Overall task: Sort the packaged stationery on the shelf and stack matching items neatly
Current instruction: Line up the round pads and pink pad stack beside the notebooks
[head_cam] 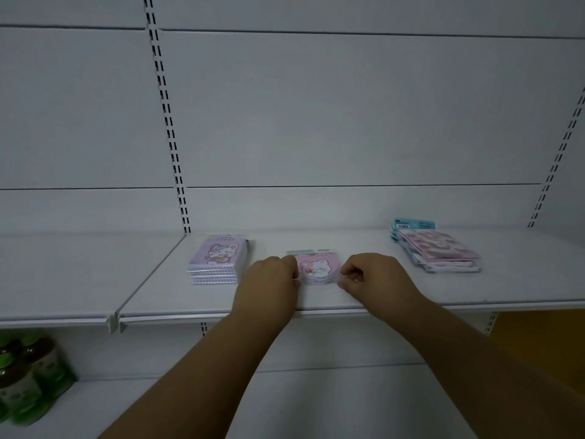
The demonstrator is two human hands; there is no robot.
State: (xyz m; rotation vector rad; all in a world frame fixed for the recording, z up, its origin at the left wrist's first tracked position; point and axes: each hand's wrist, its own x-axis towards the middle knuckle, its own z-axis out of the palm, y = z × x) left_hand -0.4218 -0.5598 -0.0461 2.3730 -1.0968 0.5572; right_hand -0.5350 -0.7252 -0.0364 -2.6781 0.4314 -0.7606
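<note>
A small pink pack with a bear picture (317, 268) lies in the middle of the white shelf (364, 296). My left hand (272, 282) pinches its left edge and my right hand (370, 275) pinches its right edge. To the left sits a neat stack of purple spiral notebooks with a cat drawing (218, 259). At the right lies a looser stack of pink packs with blue header cards (435, 247). How many pieces are under the bear pack I cannot tell.
The shelf's back panel (316, 122) is plain white with slotted uprights (171, 122). On the lower shelf at the far left stand green-capped bottles (25, 378). A seam (148, 280) divides the shelf into two boards left of the notebooks.
</note>
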